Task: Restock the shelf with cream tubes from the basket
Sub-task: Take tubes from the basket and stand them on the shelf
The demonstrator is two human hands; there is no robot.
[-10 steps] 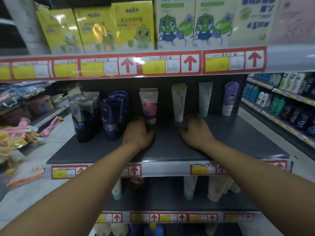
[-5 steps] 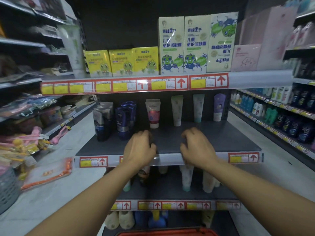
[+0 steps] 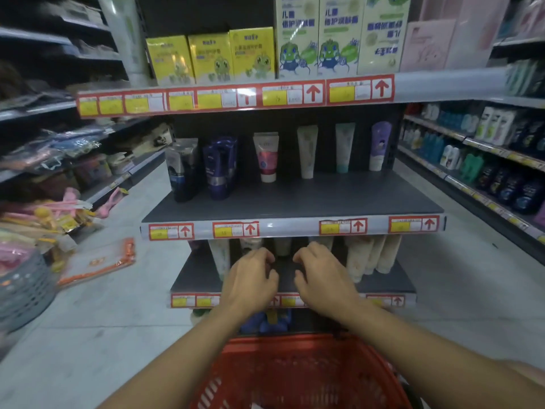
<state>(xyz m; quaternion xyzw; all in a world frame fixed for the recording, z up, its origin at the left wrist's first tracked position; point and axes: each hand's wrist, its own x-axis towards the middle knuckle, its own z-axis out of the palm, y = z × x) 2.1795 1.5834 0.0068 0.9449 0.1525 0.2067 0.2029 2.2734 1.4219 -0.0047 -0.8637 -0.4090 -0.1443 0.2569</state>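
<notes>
Sitting nearest, the red basket (image 3: pixel 298 376) shows one pale item at its bottom; above it, left hand (image 3: pixel 250 283) and right hand (image 3: pixel 323 280) hover empty, fingers loosely curled; beyond, cream tubes (image 3: pixel 306 152) stand on the shelf (image 3: pixel 295 202).

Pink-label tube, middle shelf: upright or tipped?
Upright. The pink-label tube stands on its white cap at the back of the middle shelf.

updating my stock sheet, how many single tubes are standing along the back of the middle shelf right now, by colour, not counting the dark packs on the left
pink and white tube: 1
pale cream tube: 1
mint green tube: 1
purple and white tube: 1
total: 4
</notes>
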